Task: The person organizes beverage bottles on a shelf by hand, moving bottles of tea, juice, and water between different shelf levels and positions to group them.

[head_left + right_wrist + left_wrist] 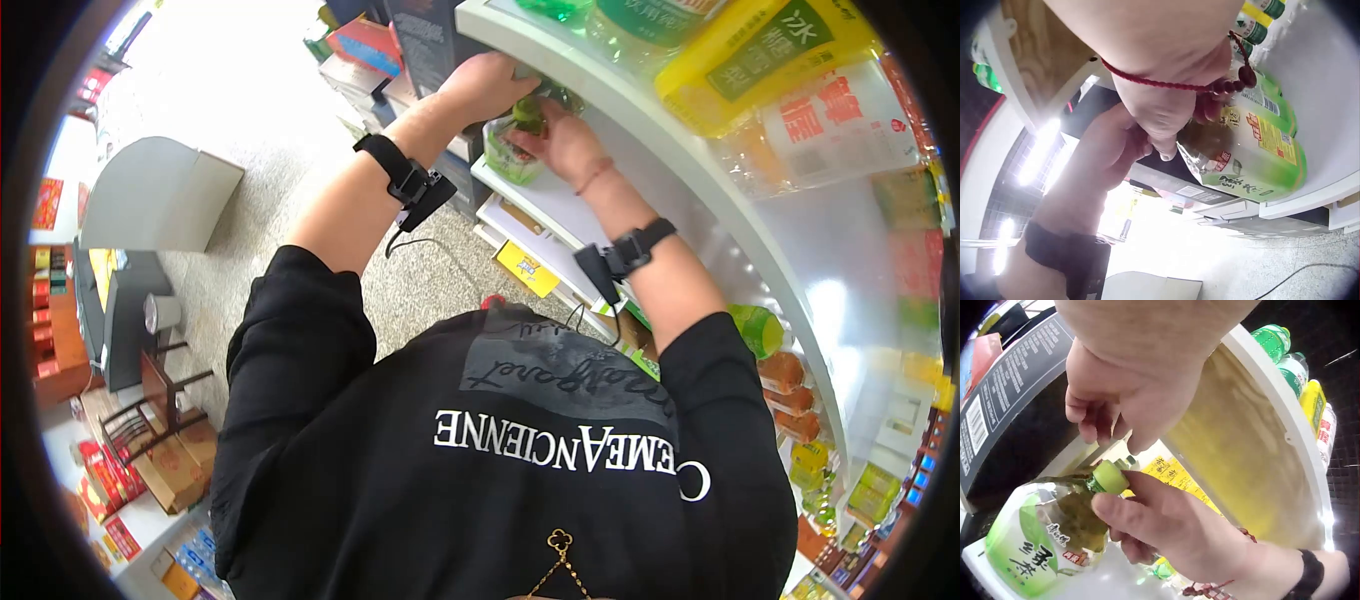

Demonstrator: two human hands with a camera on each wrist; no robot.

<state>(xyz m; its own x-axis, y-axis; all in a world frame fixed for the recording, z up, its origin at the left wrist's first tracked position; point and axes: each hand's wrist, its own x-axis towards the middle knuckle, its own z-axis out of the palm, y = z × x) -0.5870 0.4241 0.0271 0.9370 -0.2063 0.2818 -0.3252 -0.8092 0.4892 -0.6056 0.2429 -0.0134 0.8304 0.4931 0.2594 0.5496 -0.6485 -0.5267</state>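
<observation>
A green tea bottle (1041,540) with a green-and-white label stands on a white shelf level, tilted in the left wrist view. My right hand (572,148), a red cord bracelet at its wrist, pinches the bottle's green cap (1110,478) between thumb and fingers. Just beyond the cap, my left hand (1138,394) hangs with its fingers loosely curled and nothing visible in them. In the right wrist view another green-labelled bottle (1272,103) stands right behind the gripped bottle (1250,159).
Above the hands runs a curved white shelf edge (690,150) bearing a yellow drink bottle (765,60) and a clear-wrapped pack (830,130). Lower shelves hold a yellow box (527,268). A dark printed panel (1013,387) stands beside the shelf. Speckled floor (270,210) lies to the left.
</observation>
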